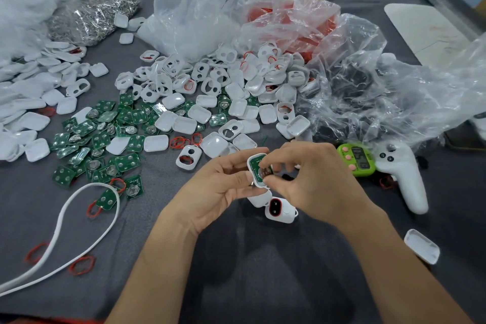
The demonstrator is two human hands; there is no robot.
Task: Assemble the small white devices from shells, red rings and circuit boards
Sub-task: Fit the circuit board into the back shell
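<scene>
Head view: shell [249, 164] between fingertips [240, 176]

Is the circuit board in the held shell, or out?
In: the green circuit board lies within the white shell gripped by the left hand; the right hand pinches it. Fully seated: cannot tell.

One timer [356, 159], one controller [402, 179], one cable [60, 218]

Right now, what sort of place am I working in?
Probably a hand-assembly bench in a small workshop. The grey table holds loose heaps of white shells and green circuit boards, a bag of red rings lies behind, and the left hand and right hand hold a half-built device.
</scene>
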